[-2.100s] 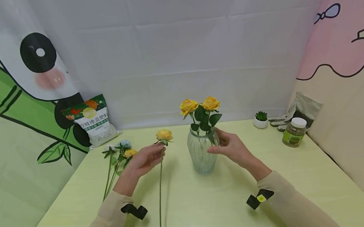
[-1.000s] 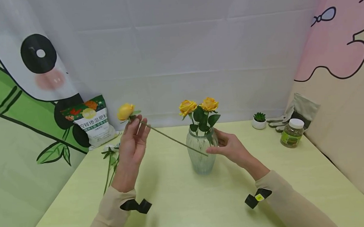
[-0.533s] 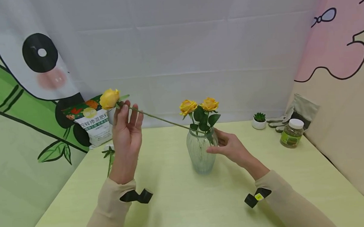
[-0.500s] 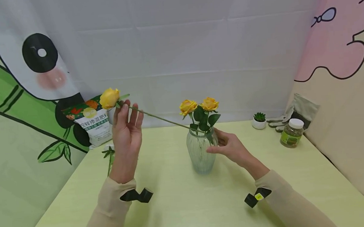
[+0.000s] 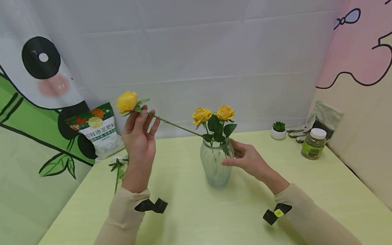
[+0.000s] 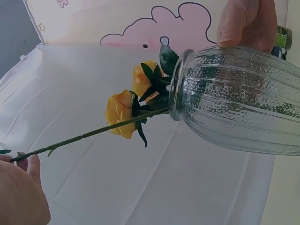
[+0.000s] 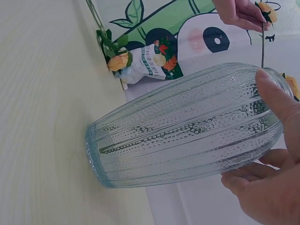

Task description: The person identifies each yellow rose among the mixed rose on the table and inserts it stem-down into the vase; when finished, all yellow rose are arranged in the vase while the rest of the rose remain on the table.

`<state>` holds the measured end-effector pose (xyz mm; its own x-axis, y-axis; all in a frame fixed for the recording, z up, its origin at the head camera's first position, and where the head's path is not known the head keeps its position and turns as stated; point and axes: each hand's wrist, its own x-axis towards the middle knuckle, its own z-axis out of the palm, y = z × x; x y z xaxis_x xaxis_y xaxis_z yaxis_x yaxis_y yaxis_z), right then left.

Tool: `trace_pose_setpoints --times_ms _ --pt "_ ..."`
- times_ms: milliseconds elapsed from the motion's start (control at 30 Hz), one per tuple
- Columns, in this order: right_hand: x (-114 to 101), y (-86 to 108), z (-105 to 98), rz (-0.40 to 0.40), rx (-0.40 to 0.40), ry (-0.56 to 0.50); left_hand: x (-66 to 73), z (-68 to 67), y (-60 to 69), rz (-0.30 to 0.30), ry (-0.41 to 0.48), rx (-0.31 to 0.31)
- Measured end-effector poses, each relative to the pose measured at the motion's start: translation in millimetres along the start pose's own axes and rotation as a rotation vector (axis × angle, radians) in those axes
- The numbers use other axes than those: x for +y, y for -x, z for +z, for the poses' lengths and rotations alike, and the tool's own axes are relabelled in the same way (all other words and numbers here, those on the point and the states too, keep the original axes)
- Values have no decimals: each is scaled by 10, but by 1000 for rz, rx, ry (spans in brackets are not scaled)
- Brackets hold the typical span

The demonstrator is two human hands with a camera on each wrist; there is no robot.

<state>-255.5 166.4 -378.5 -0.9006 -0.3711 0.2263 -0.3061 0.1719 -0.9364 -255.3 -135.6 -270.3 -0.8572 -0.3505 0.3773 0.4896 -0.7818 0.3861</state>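
The left hand [image 5: 139, 142] pinches a yellow rose [image 5: 127, 101] just below its bloom, the stem slanting down to the right. In the left wrist view the stem [image 6: 89, 134] reaches the mouth of the ribbed glass vase [image 6: 234, 93]; how far it is inside is hard to tell. Two more yellow roses [image 5: 201, 116] with dark green leaves stand in the upright vase [image 5: 217, 168]. The right hand [image 5: 249, 159] grips the vase's right side near the rim, its thumb [image 7: 276, 96] on the glass in the right wrist view.
Loose flowers [image 5: 119, 168] lie on the table [image 5: 199, 223] left of the left forearm, partly hidden. A fertilizer bag [image 5: 102, 134] leans at the back left. At the back right are a small potted succulent [image 5: 278, 131], grey gloves [image 5: 322, 118] and a white-lidded jar [image 5: 314, 144].
The left hand has lifted the rose and turned it from upright to slanting, its stem end now at the vase mouth. Lately it moved slightly right. The right hand keeps its hold.
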Motion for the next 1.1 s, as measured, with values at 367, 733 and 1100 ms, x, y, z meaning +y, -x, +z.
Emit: trace_pose_setpoints --times_ms 367,733,1100 --pt "59 49 13 9 -7 -14 -208 -6 127 12 -143 -174" --pt "-9 -3 24 -1 -7 -26 -390 -69 62 -39 -186 -142" --pt "17 3 -10 -8 -4 -25 -641 -137 34 -164 -198 -110"
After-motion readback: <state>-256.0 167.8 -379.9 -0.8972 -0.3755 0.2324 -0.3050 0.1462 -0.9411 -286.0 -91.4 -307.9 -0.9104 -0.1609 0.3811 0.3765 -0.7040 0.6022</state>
